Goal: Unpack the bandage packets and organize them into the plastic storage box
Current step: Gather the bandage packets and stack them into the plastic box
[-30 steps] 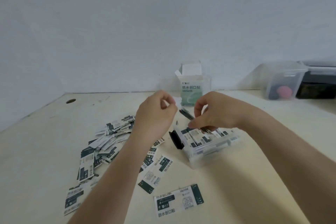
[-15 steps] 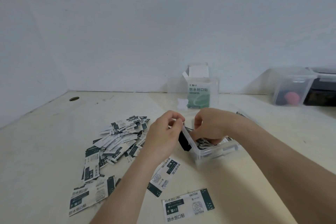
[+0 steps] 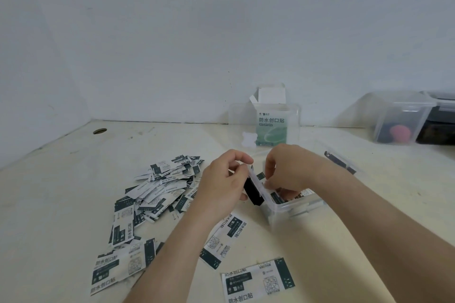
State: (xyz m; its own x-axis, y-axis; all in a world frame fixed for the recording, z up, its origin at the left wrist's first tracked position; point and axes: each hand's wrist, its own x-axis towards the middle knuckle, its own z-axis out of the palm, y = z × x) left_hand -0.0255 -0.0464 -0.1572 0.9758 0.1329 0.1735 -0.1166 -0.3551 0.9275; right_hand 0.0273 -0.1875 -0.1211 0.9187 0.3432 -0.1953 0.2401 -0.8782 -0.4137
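Left hand (image 3: 221,181) grips the latch end of the plastic storage box (image 3: 293,208) on the worktop (image 3: 61,192), right hand (image 3: 290,170) dips curled fingers among bandage packets (image 3: 275,197) inside, grip unclear; risk: a hard downward push could tilt it and spill them.

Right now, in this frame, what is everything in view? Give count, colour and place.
table: one, cream, under everything
hole: one, dark, table's far left
plastic storage box: one, clear with black latch, centre, packets inside
small bandage packets: many, white and dark green, heaped left of the box
large bandage packets: four or so, same colours, near edge
bandage carton: one, white and green, flap open, by the wall
clear bin: one, pink and dark things inside, far right
black case: one, right edge, beside the bin
left hand: grips the box's latch end
right hand: fingers curled into the box; what they hold is hidden
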